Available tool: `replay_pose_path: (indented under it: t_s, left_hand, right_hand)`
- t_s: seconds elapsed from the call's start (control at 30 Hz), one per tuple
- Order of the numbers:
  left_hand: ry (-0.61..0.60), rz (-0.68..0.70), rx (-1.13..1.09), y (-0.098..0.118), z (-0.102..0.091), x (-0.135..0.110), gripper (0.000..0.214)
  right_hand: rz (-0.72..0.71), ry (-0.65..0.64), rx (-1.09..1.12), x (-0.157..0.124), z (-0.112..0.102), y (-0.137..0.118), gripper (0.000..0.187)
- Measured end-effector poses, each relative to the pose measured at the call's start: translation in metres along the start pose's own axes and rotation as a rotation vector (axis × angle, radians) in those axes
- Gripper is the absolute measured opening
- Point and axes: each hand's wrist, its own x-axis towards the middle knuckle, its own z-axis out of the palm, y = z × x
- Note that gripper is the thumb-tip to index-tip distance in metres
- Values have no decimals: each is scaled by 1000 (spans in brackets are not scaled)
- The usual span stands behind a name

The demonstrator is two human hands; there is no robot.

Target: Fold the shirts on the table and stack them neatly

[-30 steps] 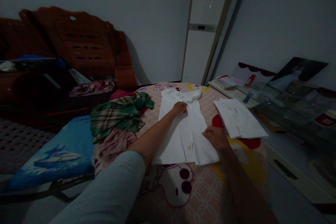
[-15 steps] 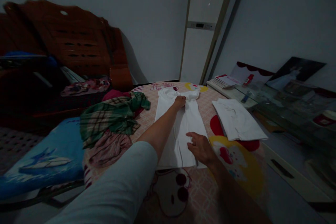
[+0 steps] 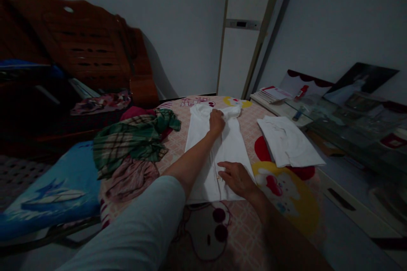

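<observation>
A white shirt (image 3: 203,165) lies lengthwise on the table in front of me, folded narrow, with its collar end away from me. My left hand (image 3: 217,122) is on the shirt near the collar, back upward, its fingers curled down onto the cloth; the fingertips are partly hidden. Closer to me, my right hand (image 3: 238,178) rests at the lower right part of the shirt. Its index finger and thumb are apart, close to a lengthwise crease, and it grips nothing that I can see.
A patterned pink cloth (image 3: 244,228) covers the table. On the right lies a folded white garment (image 3: 288,142), beside a glass-topped cabinet (image 3: 343,127). Left are a green plaid garment (image 3: 130,135), a blue whale-print cushion (image 3: 57,190) and a wooden chair (image 3: 89,51).
My left hand has shifted slightly left and turned on the collar area. My right hand has moved a little left along the shirt. The camera view has shifted slightly.
</observation>
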Motion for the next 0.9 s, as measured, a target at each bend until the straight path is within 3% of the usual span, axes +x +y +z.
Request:
replay_pose_path:
  t_s: [0.07,0.2,0.33,0.47,0.6,0.77,0.9]
  left_hand:
    - [-78,168,-10,12,5,-10,37]
    - [-437,477,30,25,22,-27,39]
    - [-449,476,127,22,33,-34,51]
    - [-419,412,87,17,30,-35,59]
    - [-543,331,-71,14,7,-30,53]
    - [-362,295,-138,-19,-44,-31,44]
    - [-303,243,29,-64,-70,-58,46]
  right_hand:
    - [-10,-17,-19,-1,-2,-2,34]
    - [-8,-37,-14,-2,-7,-6,31]
    - [-25,-41,19,-2,-8,-3,31]
    - [-31,-47,54,-3,-7,-1,31]
    - [-22,-46,168,-3,-7,0,30]
    - [175,-25,426,-6,-18,9,27]
    - [253,-83,401,-10,-30,18,17]
